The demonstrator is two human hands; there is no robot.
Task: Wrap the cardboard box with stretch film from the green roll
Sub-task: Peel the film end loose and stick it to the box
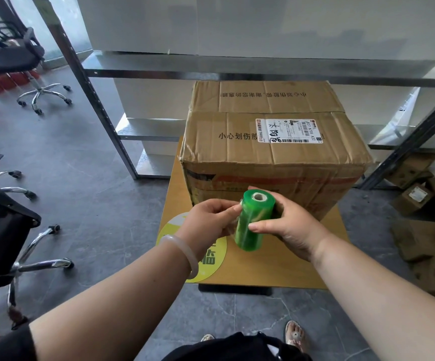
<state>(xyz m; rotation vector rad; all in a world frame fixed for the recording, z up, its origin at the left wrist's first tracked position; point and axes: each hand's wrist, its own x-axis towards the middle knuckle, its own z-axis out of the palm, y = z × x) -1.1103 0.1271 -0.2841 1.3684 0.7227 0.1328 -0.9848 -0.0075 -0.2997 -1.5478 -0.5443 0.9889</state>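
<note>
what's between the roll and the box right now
Only right-hand fingertips curled behind the roll; otherwise a bare gap to the box, seen in the head view.

I see the right hand (293,225) gripping the green roll (254,221) upright-tilted before the cardboard box (271,149) on the low wooden table (276,267), left hand (208,221) pinching film at its edge

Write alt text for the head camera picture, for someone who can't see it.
Two bare hands hold a green roll of stretch film in front of a large taped cardboard box on a low wooden table; the right hand grips the roll while the left hand pinches at its film edge. Metal shelving stands behind, office chairs to the left.
</note>
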